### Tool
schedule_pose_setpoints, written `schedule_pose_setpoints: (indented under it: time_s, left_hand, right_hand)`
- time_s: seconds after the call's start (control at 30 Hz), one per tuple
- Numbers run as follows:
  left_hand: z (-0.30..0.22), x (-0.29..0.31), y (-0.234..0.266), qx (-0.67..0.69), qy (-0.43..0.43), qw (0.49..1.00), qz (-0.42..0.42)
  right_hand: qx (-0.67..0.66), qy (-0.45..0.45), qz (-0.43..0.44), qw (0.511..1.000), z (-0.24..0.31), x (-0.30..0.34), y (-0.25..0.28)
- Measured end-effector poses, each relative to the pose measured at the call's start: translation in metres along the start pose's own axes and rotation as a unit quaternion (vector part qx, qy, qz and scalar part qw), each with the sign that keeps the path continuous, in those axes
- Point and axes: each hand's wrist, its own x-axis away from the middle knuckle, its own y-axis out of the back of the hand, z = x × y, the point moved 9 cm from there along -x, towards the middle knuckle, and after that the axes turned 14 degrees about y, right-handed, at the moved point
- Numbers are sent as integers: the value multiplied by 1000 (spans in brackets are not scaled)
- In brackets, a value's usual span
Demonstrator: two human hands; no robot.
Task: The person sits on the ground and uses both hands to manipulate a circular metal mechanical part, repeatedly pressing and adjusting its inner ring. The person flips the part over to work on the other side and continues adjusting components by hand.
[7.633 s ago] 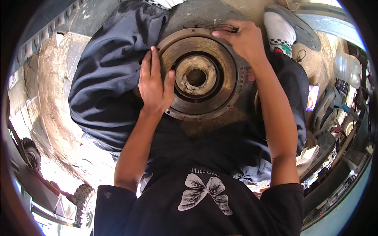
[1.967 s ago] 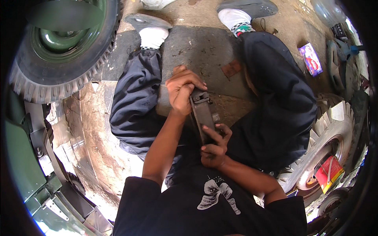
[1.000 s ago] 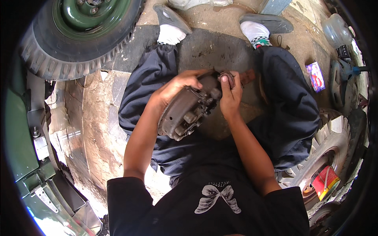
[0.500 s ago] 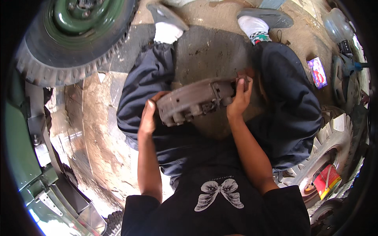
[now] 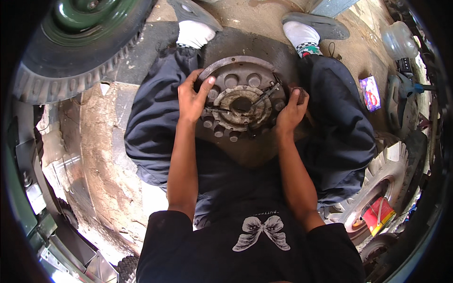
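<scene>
A round, dirty metal clutch pressure plate (image 5: 246, 70) is between my knees, its face turned up. Raised round spring cups ring its pale centre collar, with dark levers across it. My left hand (image 5: 194, 100) is closed on its left rim, thumb on top and fingers under the edge. At the right rim is my right hand (image 5: 291, 113), pinching a small reddish-brown piece (image 5: 301, 95) between thumb and fingers. The same hand rests against the plate's side. What exactly the small piece is, I cannot tell; the plate's underside is hidden.
A large tyre on a green wheel (image 5: 89, 61) stands at the upper left. To the right lie a purple packet (image 5: 370, 93), a clear plastic bottle (image 5: 399, 40) and another tyre (image 5: 384, 172) with a red and yellow container (image 5: 379, 215) on it. Green vehicle bodywork (image 5: 19, 203) borders the left.
The pressure plate has tipped from nearly edge-on to face-up, showing its centre. My left hand has moved up and right along with its rim. My head view has shifted slightly.
</scene>
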Motion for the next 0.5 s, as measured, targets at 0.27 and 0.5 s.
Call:
schedule_pose_setpoints:
  time_s: [0.27,0.5]
  left_hand:
    - [47,-22,-4,11,99,995,-28]
    - [70,-20,-7,-2,141,989,-51]
  right_hand:
    - [118,-36,52,991,-14,2,-3]
    - [153,-25,82,985,-23,10,-2]
